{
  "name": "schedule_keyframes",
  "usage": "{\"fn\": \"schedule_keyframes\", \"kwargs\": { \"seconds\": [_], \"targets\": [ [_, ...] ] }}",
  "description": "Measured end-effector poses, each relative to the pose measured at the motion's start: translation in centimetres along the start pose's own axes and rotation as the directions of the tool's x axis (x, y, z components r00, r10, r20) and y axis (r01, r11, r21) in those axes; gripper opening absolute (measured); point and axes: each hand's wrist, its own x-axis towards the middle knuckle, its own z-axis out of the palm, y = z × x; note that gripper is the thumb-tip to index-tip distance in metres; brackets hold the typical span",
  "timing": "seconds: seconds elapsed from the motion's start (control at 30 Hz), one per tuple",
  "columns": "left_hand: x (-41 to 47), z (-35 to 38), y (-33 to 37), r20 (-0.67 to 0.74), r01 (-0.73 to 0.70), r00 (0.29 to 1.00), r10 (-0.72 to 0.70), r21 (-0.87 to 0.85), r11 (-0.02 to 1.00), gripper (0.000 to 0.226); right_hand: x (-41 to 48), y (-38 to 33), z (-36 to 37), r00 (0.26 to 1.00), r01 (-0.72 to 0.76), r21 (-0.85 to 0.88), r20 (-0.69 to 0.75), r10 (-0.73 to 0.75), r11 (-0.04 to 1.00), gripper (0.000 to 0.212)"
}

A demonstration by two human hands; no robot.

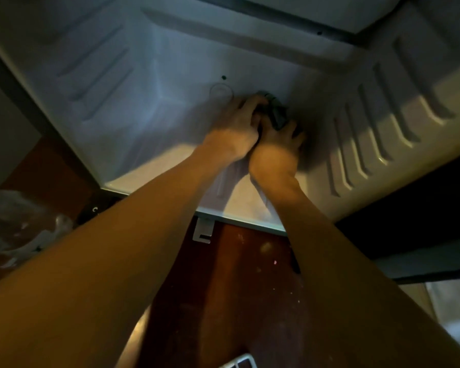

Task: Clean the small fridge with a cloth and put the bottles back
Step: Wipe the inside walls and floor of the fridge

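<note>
Cloth [275, 112] | dark wad, lay at middle of fridge [144, 75] back wall | left hand [237, 128] and right hand [276, 151] both curled round it, pressed together | step judged: wiping interior | next: needed sweeps toward corners, bottles afterwards

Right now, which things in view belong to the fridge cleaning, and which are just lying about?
For the job: dark cloth, with left hand and right hand on it; fridge, its white interior.
Lying about: crumpled clear plastic on the left; white wire rack at the bottom edge.
No bottles clearly visible.
</note>
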Motion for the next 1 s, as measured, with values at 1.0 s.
{"fn": "schedule_keyframes", "kwargs": {
  "seconds": [1.0],
  "targets": [
    [-3.3,-5.8,-4.1,-0.28,0.229,0.935,-0.217,0.012,0.973,0.042,1.3,-9.8,-2.8,0.861,0.315,0.056,0.402,-0.31,0.947,0.049]
  ]
}}
